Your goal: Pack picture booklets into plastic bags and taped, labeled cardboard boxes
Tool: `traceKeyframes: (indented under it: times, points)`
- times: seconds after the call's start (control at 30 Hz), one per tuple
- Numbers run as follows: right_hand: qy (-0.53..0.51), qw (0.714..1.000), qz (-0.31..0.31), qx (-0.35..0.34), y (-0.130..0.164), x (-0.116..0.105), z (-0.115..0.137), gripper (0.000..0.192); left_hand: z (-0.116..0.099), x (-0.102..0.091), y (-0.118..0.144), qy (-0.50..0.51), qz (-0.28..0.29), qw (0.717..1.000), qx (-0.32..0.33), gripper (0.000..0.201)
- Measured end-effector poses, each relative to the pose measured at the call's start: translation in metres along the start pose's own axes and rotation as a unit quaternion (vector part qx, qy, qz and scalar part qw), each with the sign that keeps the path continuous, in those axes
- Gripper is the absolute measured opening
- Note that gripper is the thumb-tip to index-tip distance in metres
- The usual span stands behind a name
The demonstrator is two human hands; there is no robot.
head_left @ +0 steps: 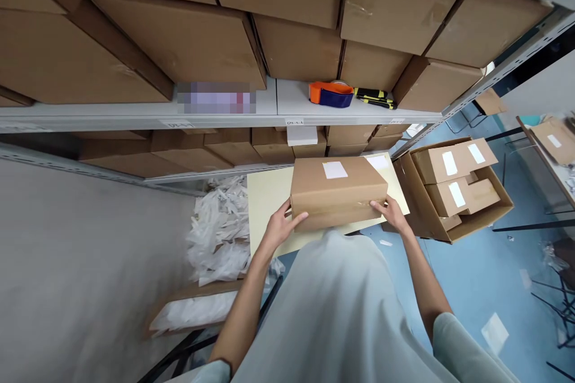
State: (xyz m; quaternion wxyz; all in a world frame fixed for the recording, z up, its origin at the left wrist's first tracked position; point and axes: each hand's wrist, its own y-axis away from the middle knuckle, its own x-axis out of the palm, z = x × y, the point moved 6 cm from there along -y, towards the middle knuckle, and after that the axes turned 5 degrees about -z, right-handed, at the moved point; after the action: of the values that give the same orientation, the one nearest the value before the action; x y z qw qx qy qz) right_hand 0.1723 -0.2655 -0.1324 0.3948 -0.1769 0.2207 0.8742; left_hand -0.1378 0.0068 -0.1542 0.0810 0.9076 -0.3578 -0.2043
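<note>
A closed cardboard box [336, 200] with a white label [335, 170] on top sits over a pale yellow board [265, 194] in front of my body. My left hand [281, 226] grips the box's left end, thumb on the near face and fingers round the side. At the opposite end my right hand [390, 213] holds the near right corner, its thumb pressed on the front face. The box's underside is hidden, so I cannot tell whether it touches the board.
Metal shelves [148, 116] packed with cardboard boxes stand ahead. On one shelf lie an orange and blue tape roll [331, 94] and yellow-black cutters [375, 97]. To the right, a large open carton [415, 203] holds several labelled boxes. Crumpled white plastic [220, 233] is heaped at left.
</note>
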Motion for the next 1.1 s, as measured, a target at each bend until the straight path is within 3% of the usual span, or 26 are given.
traceKeyframes:
  times: [0.23,0.37,0.5,0.63,0.7,0.8,0.87,0.93,1.03,1.1]
  points:
    - [0.038,0.996,-0.004,0.077,0.017,0.046,-0.058,0.054,0.083,0.025,0.03,-0.11,-0.031,0.991,-0.071,0.065]
    - [0.029,0.995,0.011,0.095,0.022,0.067,-0.076,0.046,0.105,0.032,0.035,-0.155,-0.046,0.981,-0.106,0.065]
    - [0.018,0.995,0.029,0.093,0.018,0.074,-0.085,0.051,0.102,0.033,0.032,-0.153,-0.028,0.982,-0.106,0.077]
    - [0.019,0.993,0.08,0.084,0.0,0.067,-0.099,0.059,0.089,0.029,0.027,-0.119,-0.015,0.987,-0.109,0.12]
    - [0.031,0.993,0.091,0.071,-0.016,0.052,-0.108,0.061,0.072,0.025,0.023,-0.107,-0.054,0.986,-0.113,0.135]
    - [0.049,0.996,0.041,0.055,-0.056,0.012,-0.121,0.055,0.017,0.032,0.006,-0.095,-0.15,0.983,-0.048,0.116]
    - [0.055,0.997,0.006,0.055,-0.09,-0.017,-0.128,0.055,-0.035,0.058,-0.014,-0.082,-0.182,0.979,0.036,0.091]
    - [0.063,0.996,-0.015,0.06,-0.129,-0.042,-0.133,0.059,-0.083,0.105,-0.041,-0.061,-0.152,0.983,0.088,0.068]
    - [0.077,0.993,-0.045,0.074,-0.191,-0.069,-0.138,0.062,-0.133,0.198,-0.091,-0.064,-0.09,0.986,0.127,0.051]
    - [0.086,0.991,-0.058,0.087,-0.229,-0.078,-0.142,0.062,-0.141,0.265,-0.128,-0.071,-0.049,0.991,0.099,0.05]
